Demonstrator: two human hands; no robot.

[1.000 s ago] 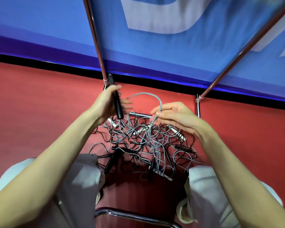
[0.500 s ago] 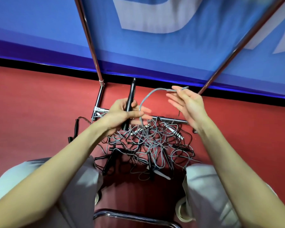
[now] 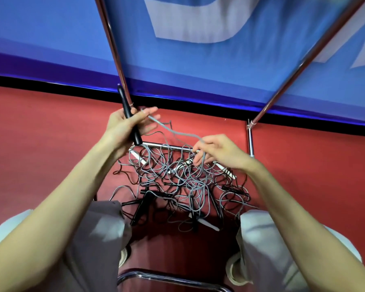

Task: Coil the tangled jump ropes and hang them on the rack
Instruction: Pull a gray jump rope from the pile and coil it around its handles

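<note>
**Drawing one grey rope free of the tangle**

The left hand (image 3: 125, 128) is gripping a black handle (image 3: 129, 118) above the tangled pile (image 3: 181, 182), its fingers also catching the grey rope (image 3: 177, 133). The right hand (image 3: 217, 151) is pinching that rope just over the pile. Coiling is barely beginning; the rack (image 3: 114, 49) is standing beyond the pile. Next, I judge, comes feeding slack leftward into loops.

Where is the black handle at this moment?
In the head view the black handle is left of centre, gripped by the left hand above the tangled ropes, its top end crossing the left rack pole.
</note>
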